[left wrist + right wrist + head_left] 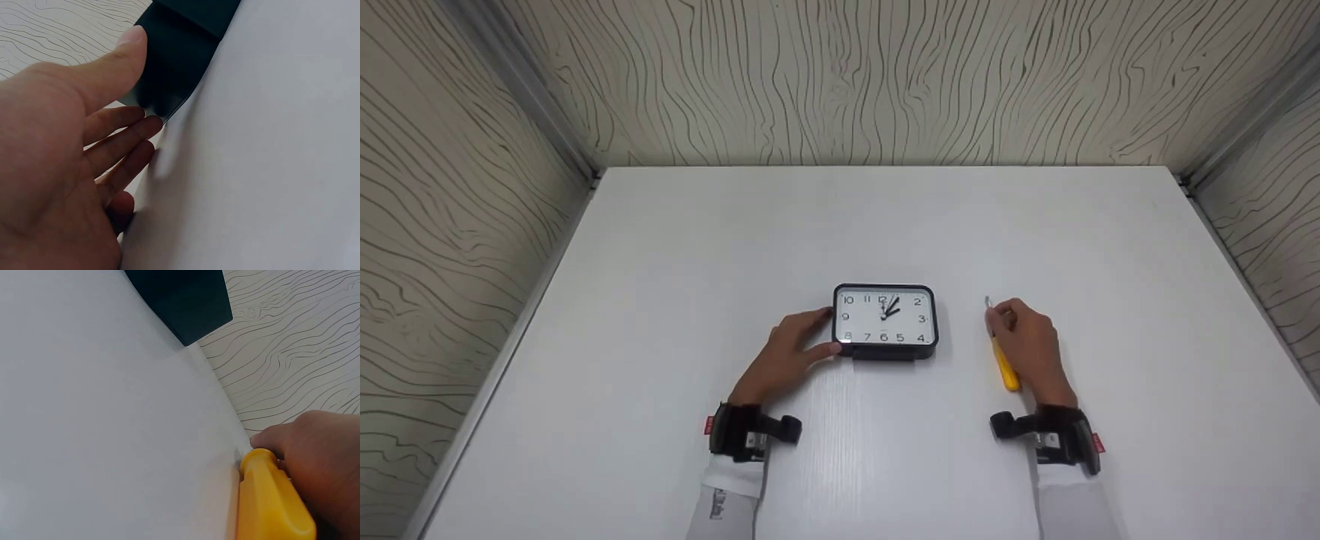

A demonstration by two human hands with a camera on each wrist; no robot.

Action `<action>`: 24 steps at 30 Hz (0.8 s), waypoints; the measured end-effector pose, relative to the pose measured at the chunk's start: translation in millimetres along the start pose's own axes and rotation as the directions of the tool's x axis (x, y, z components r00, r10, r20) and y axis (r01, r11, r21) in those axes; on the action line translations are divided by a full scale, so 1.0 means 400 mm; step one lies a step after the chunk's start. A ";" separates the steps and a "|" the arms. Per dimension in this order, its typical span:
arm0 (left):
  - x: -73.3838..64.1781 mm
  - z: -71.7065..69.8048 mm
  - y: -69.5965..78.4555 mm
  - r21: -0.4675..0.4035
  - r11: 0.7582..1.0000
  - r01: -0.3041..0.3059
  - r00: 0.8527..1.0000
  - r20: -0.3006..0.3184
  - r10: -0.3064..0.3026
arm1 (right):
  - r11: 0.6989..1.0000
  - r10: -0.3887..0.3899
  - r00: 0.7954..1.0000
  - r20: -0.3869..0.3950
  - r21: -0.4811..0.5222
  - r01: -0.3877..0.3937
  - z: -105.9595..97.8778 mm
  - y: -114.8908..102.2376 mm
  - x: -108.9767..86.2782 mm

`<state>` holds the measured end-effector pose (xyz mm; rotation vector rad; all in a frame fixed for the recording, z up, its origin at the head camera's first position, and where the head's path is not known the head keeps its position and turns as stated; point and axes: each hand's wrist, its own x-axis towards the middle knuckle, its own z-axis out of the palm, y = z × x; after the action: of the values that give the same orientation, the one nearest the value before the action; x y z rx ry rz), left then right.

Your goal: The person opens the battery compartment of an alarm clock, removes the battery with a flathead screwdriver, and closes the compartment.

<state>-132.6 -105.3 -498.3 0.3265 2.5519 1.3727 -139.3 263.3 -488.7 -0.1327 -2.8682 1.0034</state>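
Observation:
A black-framed rectangular alarm clock (pixel 883 319) with a white dial stands on the table, its face toward the head camera. My left hand (pixel 784 356) holds the clock by its left side, thumb at the lower front corner and fingers along the side. Its dark casing (pixel 174 56) shows between thumb and fingertips in the left wrist view. To the right of the clock, my right hand (pixel 1027 345) pinches a yellow-handled tool (pixel 1005 367) near its slim metal end. Close up, the yellow handle (pixel 273 506) lies beside the hand; its tip is hidden there.
The white table (pixel 697 240) runs back to a wood-grain patterned wall (pixel 840 82). Similar panels stand at left and right, with metal rails along the corners. Each wrist wears a black camera mount (pixel 742 431).

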 end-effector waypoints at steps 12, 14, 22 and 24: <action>-0.004 -0.001 0.006 -0.015 1.000 0.010 1.000 0.006 -0.010 | 1.000 0.013 1.000 0.010 0.003 -0.013 0.000 -0.001 -0.001; -0.005 -0.003 0.006 -0.010 1.000 0.014 1.000 0.010 -0.014 | 1.000 0.014 1.000 0.010 0.001 -0.014 -0.001 -0.002 -0.001; -0.003 -0.003 0.004 0.003 1.000 0.013 1.000 0.014 -0.013 | 1.000 0.017 1.000 0.008 -0.002 -0.017 0.000 -0.002 0.001; -0.002 -0.003 0.005 0.000 1.000 0.016 1.000 0.012 -0.016 | 1.000 0.015 1.000 0.006 -0.002 -0.015 0.000 -0.002 0.001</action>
<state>-132.0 -105.4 -496.0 0.3132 2.5398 1.3608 -139.9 262.7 -488.3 -0.1523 -2.8778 1.0049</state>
